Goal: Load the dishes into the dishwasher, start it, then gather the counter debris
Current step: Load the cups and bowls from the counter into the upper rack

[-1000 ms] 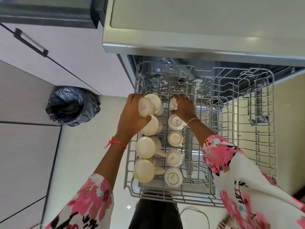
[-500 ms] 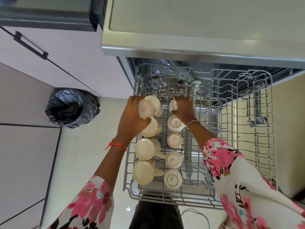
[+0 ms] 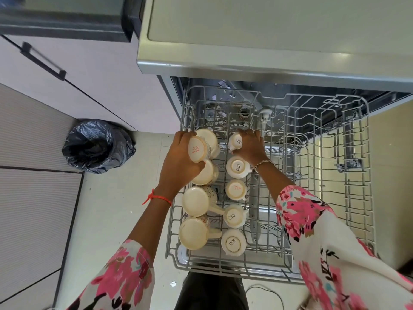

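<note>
Room: pale tiled floor; a matte cabinet with a black bar handle; a crinkled black bag on the floor at its foot.
Dishwasher: brushed-steel top edge; the grey wire rack is pulled out over the floor, a grid with upright tines.
Rows: glossy cream mugs and smaller round cups stand base-up in two rows along the rack's left side, mugs by the rim and cups just beside them.
Left hand: fingers and thumb wrap round a mug, its red-printed base up, over the far end of the mug row.
Right hand: fingers curl over the farthest cup, which is tilted with its base turned left.
Edges: the left hand is close to the rack's left rim; right of the right hand, bare tines run to the right rim.
</note>
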